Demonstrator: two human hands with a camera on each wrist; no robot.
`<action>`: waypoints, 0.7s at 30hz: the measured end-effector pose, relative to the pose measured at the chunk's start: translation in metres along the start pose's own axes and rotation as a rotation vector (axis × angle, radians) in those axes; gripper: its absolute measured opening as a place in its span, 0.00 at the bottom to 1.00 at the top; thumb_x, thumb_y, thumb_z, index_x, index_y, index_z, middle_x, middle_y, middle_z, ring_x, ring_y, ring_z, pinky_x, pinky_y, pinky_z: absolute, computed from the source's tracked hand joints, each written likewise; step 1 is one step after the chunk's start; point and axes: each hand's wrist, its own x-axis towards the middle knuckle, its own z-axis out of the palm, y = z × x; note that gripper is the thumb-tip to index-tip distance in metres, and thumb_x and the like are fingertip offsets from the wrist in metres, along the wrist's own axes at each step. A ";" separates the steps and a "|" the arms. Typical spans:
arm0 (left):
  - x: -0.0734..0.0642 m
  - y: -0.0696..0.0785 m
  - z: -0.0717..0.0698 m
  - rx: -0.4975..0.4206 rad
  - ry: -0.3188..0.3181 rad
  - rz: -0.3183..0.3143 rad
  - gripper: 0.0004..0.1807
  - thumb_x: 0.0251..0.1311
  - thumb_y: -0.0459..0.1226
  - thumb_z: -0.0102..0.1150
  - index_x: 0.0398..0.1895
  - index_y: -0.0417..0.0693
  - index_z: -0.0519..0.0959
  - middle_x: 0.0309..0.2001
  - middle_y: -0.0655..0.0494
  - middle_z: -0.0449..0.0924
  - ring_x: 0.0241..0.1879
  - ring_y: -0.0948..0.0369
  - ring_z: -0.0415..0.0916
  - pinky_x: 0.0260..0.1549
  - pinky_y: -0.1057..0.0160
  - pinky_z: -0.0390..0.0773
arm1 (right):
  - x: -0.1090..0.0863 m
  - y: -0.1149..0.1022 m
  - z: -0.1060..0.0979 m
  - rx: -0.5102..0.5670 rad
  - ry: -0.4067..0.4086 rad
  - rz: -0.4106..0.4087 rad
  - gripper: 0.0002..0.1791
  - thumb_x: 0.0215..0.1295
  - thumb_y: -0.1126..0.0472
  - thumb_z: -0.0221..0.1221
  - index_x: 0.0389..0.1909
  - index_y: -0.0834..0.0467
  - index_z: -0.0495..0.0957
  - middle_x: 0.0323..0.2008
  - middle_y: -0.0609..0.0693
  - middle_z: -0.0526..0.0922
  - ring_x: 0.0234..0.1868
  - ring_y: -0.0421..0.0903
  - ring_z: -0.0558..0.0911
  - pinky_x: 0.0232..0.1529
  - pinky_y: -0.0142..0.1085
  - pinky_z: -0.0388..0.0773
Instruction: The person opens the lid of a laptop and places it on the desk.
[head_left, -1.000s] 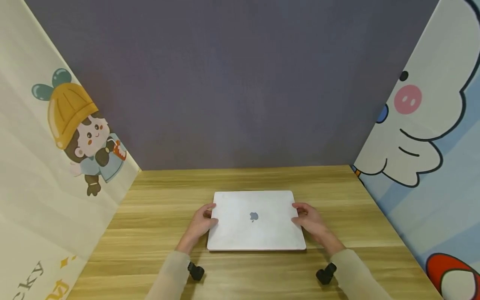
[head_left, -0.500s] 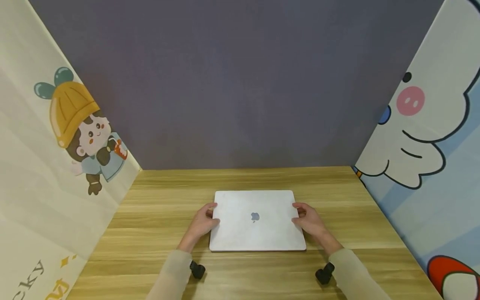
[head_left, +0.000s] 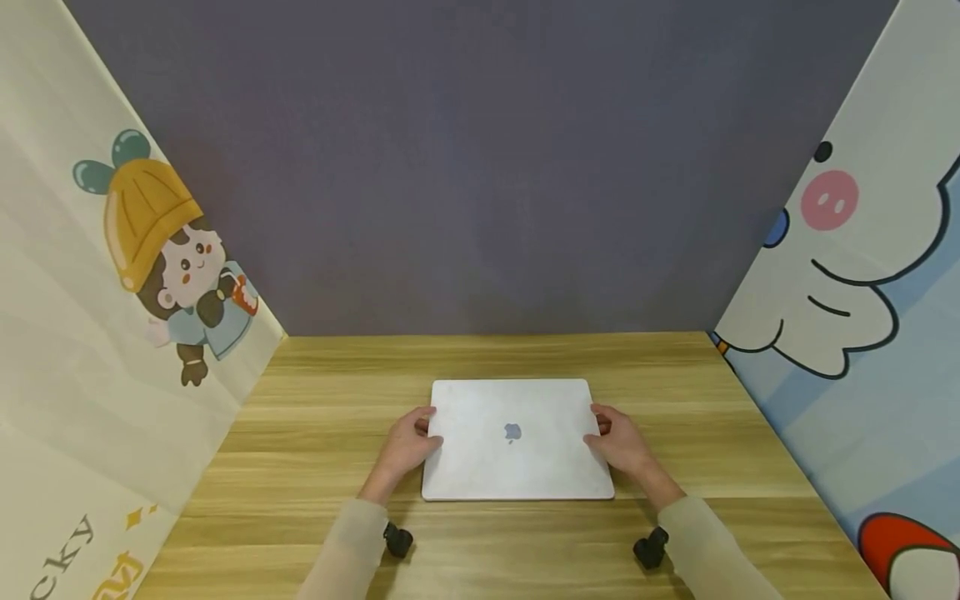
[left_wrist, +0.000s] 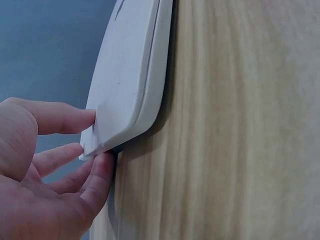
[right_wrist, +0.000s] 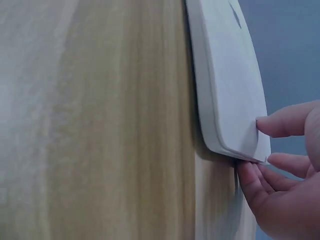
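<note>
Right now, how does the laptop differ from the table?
The laptop is plain whitish silver with a darker apple logo; the table is yellowish brown with streaky wood grain. The laptop is much smaller; the table extends past it on every side. The left hand and right hand grip the laptop's sides, while the table lies below. Both have flat tops.

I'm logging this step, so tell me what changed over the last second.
Nothing plainly moved on the table; the head view itself shifts slightly. Nothing was taken hold of or let go. The left hand and right hand still grip the closed laptop by its opposite sides.
</note>
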 end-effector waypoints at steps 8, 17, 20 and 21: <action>-0.004 0.003 0.006 0.095 0.079 0.058 0.24 0.56 0.30 0.70 0.57 0.33 0.81 0.41 0.45 0.83 0.39 0.54 0.79 0.38 0.54 0.82 | -0.007 -0.005 0.001 -0.171 -0.019 -0.045 0.32 0.66 0.62 0.63 0.66 0.76 0.69 0.61 0.73 0.75 0.62 0.66 0.76 0.60 0.56 0.76; -0.010 0.007 0.009 0.181 0.101 0.050 0.20 0.59 0.32 0.69 0.54 0.32 0.83 0.45 0.42 0.86 0.41 0.55 0.80 0.41 0.53 0.83 | -0.007 -0.005 0.003 -0.221 -0.067 -0.069 0.30 0.69 0.64 0.61 0.66 0.77 0.68 0.65 0.74 0.72 0.67 0.68 0.71 0.65 0.58 0.71; -0.010 0.008 0.010 0.203 0.097 0.049 0.19 0.60 0.33 0.69 0.54 0.32 0.83 0.48 0.39 0.86 0.45 0.53 0.82 0.43 0.51 0.83 | -0.008 -0.006 0.003 -0.232 -0.071 -0.078 0.29 0.69 0.63 0.61 0.65 0.77 0.70 0.64 0.74 0.72 0.67 0.68 0.71 0.64 0.58 0.72; -0.010 0.008 0.010 0.205 0.096 0.050 0.19 0.61 0.33 0.69 0.53 0.32 0.84 0.49 0.39 0.86 0.46 0.53 0.82 0.43 0.51 0.84 | -0.008 -0.006 0.003 -0.233 -0.071 -0.082 0.29 0.69 0.63 0.61 0.64 0.77 0.70 0.64 0.73 0.73 0.67 0.68 0.71 0.64 0.58 0.72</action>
